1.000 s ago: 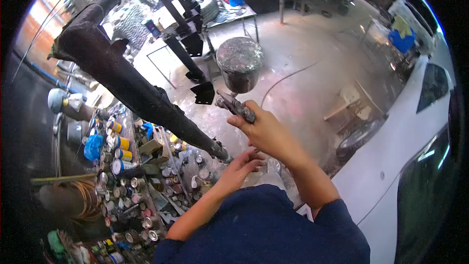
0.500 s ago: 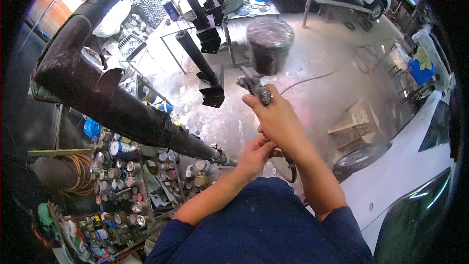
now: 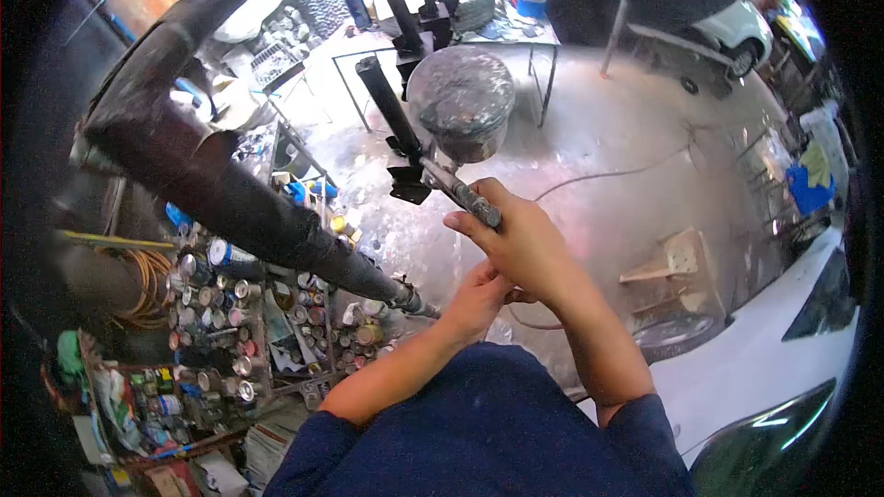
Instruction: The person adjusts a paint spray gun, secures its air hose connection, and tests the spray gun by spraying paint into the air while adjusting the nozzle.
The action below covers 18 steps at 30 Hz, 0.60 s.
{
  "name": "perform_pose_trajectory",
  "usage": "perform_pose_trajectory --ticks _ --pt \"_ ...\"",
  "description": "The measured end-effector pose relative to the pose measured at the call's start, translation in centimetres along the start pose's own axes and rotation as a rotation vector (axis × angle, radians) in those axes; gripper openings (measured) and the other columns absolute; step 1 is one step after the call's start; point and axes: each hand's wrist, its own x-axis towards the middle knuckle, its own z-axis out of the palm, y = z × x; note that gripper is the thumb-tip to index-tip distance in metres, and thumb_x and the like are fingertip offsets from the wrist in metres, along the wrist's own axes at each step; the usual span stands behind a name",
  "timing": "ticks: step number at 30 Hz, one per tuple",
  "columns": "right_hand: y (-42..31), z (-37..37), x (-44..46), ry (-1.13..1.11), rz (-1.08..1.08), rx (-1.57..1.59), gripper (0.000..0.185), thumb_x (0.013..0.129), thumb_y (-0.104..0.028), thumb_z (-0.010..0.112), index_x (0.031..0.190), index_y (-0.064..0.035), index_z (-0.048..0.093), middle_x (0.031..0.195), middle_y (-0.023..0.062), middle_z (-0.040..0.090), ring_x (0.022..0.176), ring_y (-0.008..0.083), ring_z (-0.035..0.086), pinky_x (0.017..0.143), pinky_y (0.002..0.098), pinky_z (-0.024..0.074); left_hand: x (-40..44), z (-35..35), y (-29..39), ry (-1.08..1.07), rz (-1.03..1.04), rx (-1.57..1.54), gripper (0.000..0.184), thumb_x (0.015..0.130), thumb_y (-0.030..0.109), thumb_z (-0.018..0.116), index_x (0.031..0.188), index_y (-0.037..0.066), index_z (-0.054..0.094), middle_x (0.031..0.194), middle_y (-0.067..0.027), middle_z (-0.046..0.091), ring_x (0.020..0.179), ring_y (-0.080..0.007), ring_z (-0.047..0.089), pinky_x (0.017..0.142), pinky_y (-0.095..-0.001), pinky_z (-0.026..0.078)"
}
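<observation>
The right hand [image 3: 523, 244] grips the spray gun [image 3: 460, 195], apparently to keep its cup [image 3: 460, 97] upright near the black metal post [image 3: 383, 97]. The left hand [image 3: 481, 299] curls just below; whether it holds anything, I cannot tell.

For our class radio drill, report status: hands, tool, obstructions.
Right hand gripping spray gun; left hand close below, hold unclear. Black bracket ahead. Hose across floor.

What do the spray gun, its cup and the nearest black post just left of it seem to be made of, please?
Spray gun: probably metal, judging by its dull grey, mottled, hard-edged body.
Cup: likely metal, though plastic is possible; paint-like blotches cover its round top.
Black post: perhaps painted steel, given its straight form and even dark finish.
</observation>
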Motion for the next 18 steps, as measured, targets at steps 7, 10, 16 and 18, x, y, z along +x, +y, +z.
perform_pose_trajectory --ticks 7,10,16,18 --pt "-3.3 -3.3 2.1 0.087 -0.264 -0.257 0.043 0.085 -0.039 0.078 0.11 -0.0078 0.062 0.09 0.0201 0.07 0.086 0.0435 0.067 0.069 0.0466 0.0508 2.8 3.2 0.7 -0.01 0.118 0.048 0.05 0.104 0.033 0.056 0.146 0.008 0.043 0.134 -0.0043 0.058 0.12 -0.0165 0.058 0.092 -0.0375 0.054" --pt "-5.2 -4.9 2.9 0.197 -0.396 -0.236 0.036 0.085 -0.029 0.079 0.108 -0.0073 0.063 0.09 0.0184 0.071 0.084 0.0389 0.069 0.069 0.0417 0.0512 4.4 5.3 2.6 -0.056 0.244 -0.002 0.049 0.105 0.032 0.055 0.145 0.008 0.042 0.134 -0.0039 0.058 0.118 -0.0152 0.059 0.092 -0.0359 0.052" --pt "-6.0 -6.9 3.7 0.125 -0.434 -0.236 0.038 0.087 -0.037 0.076 0.108 -0.0086 0.061 0.092 0.0193 0.071 0.087 0.0429 0.067 0.071 0.0475 0.0521 6.8 8.0 4.3 -0.076 0.451 0.047 0.047 0.105 0.03 0.056 0.142 0.004 0.044 0.131 -0.0065 0.06 0.114 -0.0165 0.062 0.091 -0.0363 0.054" --pt "-4.6 -6.6 3.9 0.109 -0.402 -0.291 0.039 0.087 -0.038 0.075 0.108 -0.0078 0.061 0.092 0.0201 0.071 0.087 0.0434 0.067 0.071 0.0476 0.0521 7.3 7.5 3.4 -0.042 0.398 0.041 0.047 0.105 0.03 0.056 0.141 0.003 0.045 0.13 -0.0075 0.061 0.114 -0.0179 0.062 0.092 -0.037 0.055"
